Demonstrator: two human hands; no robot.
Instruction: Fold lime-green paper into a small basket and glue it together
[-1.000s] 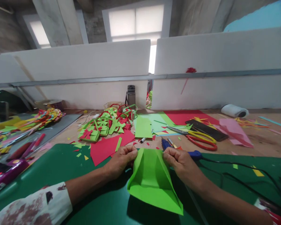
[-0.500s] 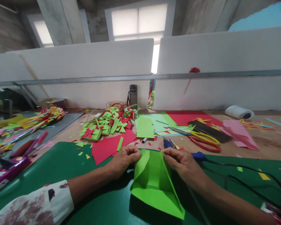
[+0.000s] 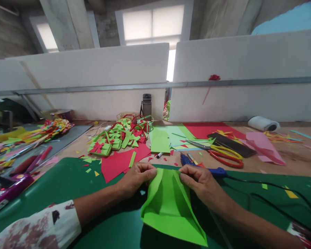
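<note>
Grip clamped thumb-to-finger at both far corners, a left hand (image 3: 138, 178) and a right hand (image 3: 200, 179) hold a bright green sheet of folded paper (image 3: 168, 204) over a smooth dark-green mat (image 3: 98, 207), its side flaps raised and its wider end slanting toward the camera. Just beyond the right hand lies a blue tool (image 3: 218, 172) trailing a black cord (image 3: 238, 177); past it, scissors with one yellow and one red handle (image 3: 210, 147) rest near a dark, flat rectangular object (image 3: 245, 149). Farther right, a white roll (image 3: 261, 123) lies near folded pink paper (image 3: 264, 147). Beyond the left hand, a red paper sheet (image 3: 116, 166) carries a narrow green strip (image 3: 132, 159), near a heap of green and red folded-paper pieces (image 3: 121, 136). A translucent grey bottle with a dark lid (image 3: 146, 105) stands upright at the back of the brown bench (image 3: 300, 159), before white panels (image 3: 106, 103).
</note>
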